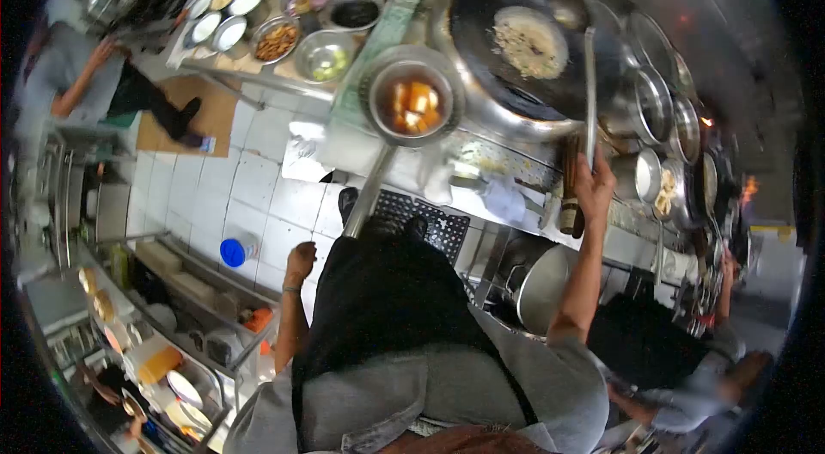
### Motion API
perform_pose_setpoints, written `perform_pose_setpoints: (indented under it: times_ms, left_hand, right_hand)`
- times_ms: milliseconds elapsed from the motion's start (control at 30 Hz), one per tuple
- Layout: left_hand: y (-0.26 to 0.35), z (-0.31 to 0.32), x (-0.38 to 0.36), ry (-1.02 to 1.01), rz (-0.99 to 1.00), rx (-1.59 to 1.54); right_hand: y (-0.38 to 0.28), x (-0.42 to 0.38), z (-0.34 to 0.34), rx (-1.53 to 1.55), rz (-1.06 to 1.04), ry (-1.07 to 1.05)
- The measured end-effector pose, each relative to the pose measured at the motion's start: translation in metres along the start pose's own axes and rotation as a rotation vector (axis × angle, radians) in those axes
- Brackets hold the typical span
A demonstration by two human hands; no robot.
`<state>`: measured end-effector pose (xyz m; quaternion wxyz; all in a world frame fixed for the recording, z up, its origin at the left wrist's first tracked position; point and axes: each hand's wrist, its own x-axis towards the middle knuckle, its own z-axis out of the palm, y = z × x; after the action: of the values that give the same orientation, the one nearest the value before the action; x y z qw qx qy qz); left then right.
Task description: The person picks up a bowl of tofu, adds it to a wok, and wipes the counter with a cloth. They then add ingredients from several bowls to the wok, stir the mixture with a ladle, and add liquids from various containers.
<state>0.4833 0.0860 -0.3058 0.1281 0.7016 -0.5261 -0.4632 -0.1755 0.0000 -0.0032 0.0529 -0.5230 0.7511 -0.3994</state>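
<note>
My right hand point(595, 187) is closed round the handle of a long metal ladle point(590, 101), whose bowl rests in a dark wok point(481, 15). Pale food with small bits point(530, 43) lies in the wok beside the ladle's bowl. My left hand point(301, 260) hangs at the left of my dark apron, fingers curled; whether it holds anything is too small to tell. In front of me a long-handled strainer point(371, 187) sits over a pot, with orange-brown pieces point(415, 105) in it. Its handle points toward my apron, and neither hand touches it.
Bowls of ingredients point(275, 39) stand on the back left counter. Metal pans point(653, 106) line the right side. A large pot point(546, 289) is below my right arm. A blue-lidded tub point(234, 253) stands on the floor. Other people are at the left, lower left and right.
</note>
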Motion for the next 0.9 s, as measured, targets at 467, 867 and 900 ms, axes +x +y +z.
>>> perform_pose_setpoints:
  times_ms: [467,867,900]
  left_hand:
    - [0.281,-0.179,-0.045,0.202,0.391,-0.720]
    - [0.284,-0.253,0.058,0.015,-0.020,-1.418]
    - [0.271,-0.270,0.076,0.128,-0.077,-1.612]
  right_hand:
    - [-0.108,-0.056,0.037,0.815,0.464,-0.130]
    - [-0.435,-0.087,0.330,0.789,0.585,-1.543]
    - [-0.433,-0.082,0.377,0.738,0.123,-1.368]
